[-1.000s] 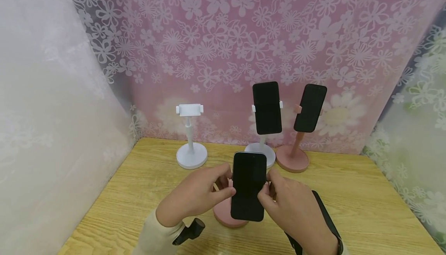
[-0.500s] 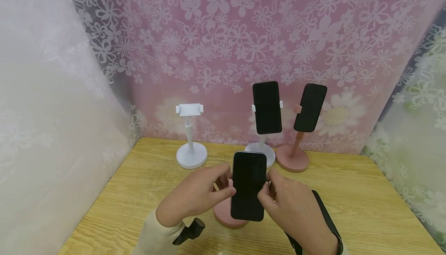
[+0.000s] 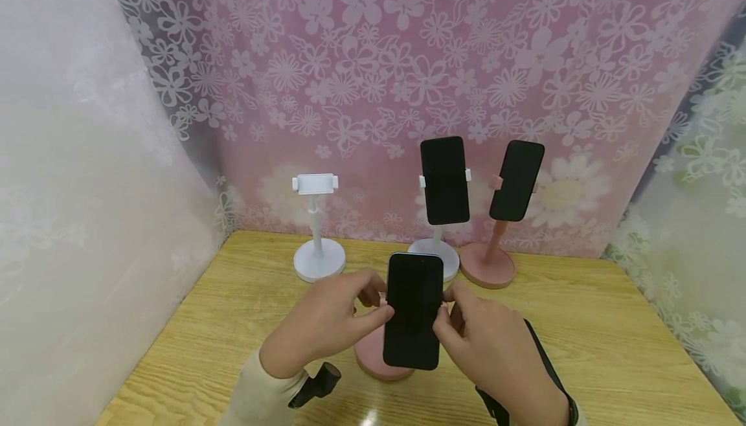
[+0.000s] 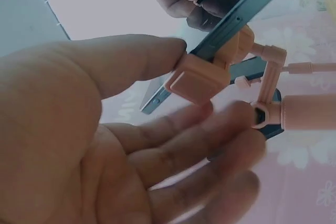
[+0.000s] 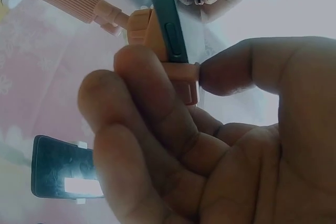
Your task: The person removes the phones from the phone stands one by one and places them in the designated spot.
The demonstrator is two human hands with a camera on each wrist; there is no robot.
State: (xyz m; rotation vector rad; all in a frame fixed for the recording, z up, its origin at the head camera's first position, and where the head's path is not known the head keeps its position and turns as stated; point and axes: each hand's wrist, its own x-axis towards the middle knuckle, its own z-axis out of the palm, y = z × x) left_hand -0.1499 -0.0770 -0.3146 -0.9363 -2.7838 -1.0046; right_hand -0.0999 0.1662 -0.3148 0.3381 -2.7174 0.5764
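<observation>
A black smartphone point(image 3: 414, 309) sits in the clamp of a pink phone stand point(image 3: 373, 356), tilted back, between the two hands. My left hand point(image 3: 329, 322) is at the phone's left edge. In the left wrist view its thumb touches the front edge of the pink clamp arm point(image 4: 197, 83), while the other fingers point(image 4: 199, 156) spread loosely behind, apart from it. My right hand point(image 3: 492, 338) pinches the right clamp arm point(image 5: 184, 85) between thumb and bent fingers. Most of the stand's pole is hidden behind the phone in the head view.
Behind stand a white phone stand point(image 3: 319, 259) with a bare clamp, a white stand holding a phone point(image 3: 445, 180), and a pink stand holding a phone point(image 3: 517, 180). A flat black object point(image 3: 544, 361) lies partly under the right forearm on the wooden table point(image 3: 250, 309).
My left fingers have loosened and drawn slightly back from the phone's edge. The right hand and the phone stay nearly where they were; the head view has shifted a little.
</observation>
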